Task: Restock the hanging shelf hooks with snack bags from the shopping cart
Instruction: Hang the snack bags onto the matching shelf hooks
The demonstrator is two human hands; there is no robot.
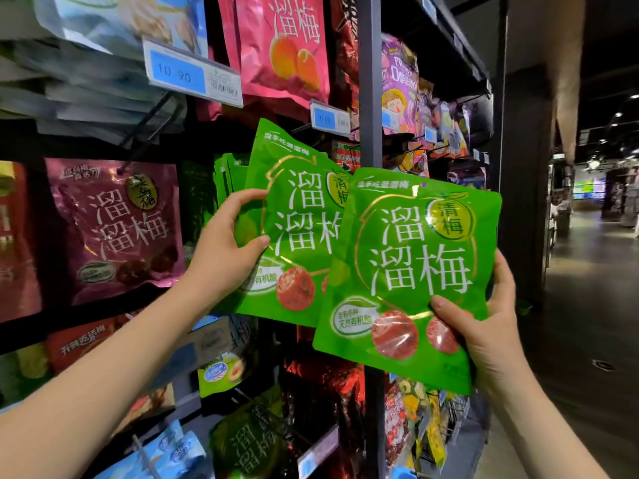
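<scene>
maroon bag point(114, 229): hangs mid left of the frame, out of my way.
price tag point(193, 74): upper left, on a peg end; not my row.
hanging green bags point(228, 174): centre left, the row I'm topping up, I judge.
left hand point(228, 243): fingers curled round the left edge of the left green bag point(294, 216), thumb on its front.
step: I'd line this bag's top hole up with the hook tip, then slide it back level. The hook is hidden behind the bag, so go slowly.
small tag point(328, 117): just above the bag's top edge; could snag.
post point(371, 98): upright just right of the row, tight clearance.
right green bag point(408, 271): centre right, overlaps the first bag's right edge; I'd hold it aside.
right hand point(491, 333): grips its lower right corner, thumb in front.
cart: not in view.
</scene>
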